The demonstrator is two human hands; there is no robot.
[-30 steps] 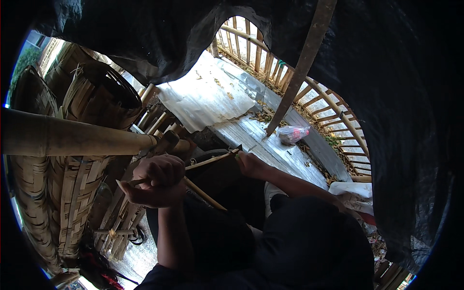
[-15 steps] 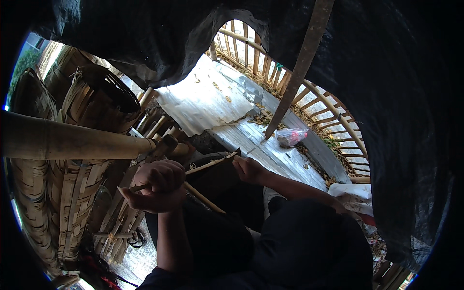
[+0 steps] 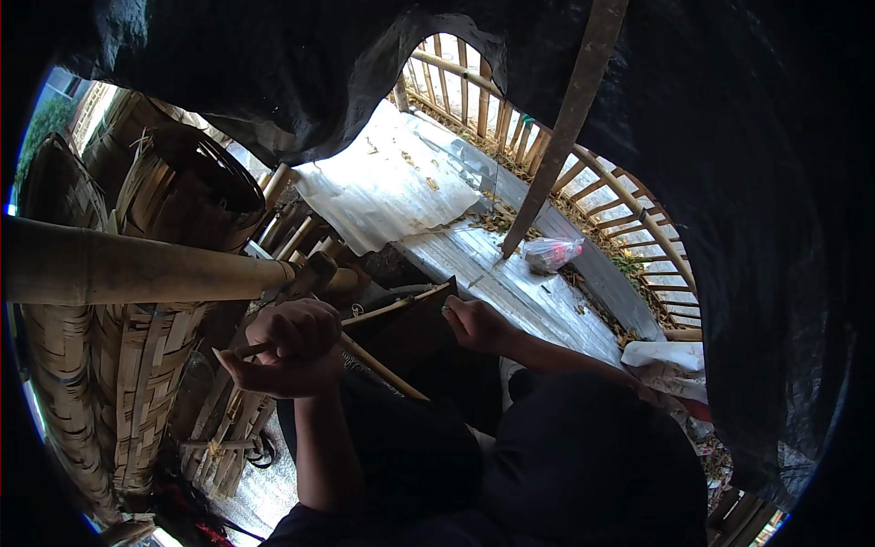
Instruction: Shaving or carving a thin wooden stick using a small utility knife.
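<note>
Left of the left fingers stand at least two woven baskets point(image 3: 150, 365), crossed by one thick bamboo pole point(image 3: 146, 266). The left hand point(image 3: 290, 346) is curled tight, thumb and fingers pinching one thin strip point(image 3: 255, 349). Two slender sticks point(image 3: 384, 367) show between the hands. The right hand point(image 3: 478, 326) has its fingers folded in; whether they hold anything, I cannot tell. Beyond them, rightward, lies one plastic bag point(image 3: 551, 255).

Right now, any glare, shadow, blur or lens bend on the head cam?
Head view: glare washes out the pale sheet; black sheeting and dark trousers lose detail in shadow; left hand and right hand dim but readable, no obvious motion blur; black fisheye rim, fence rail looks bowed, can't tell if that's only the lens.
</note>
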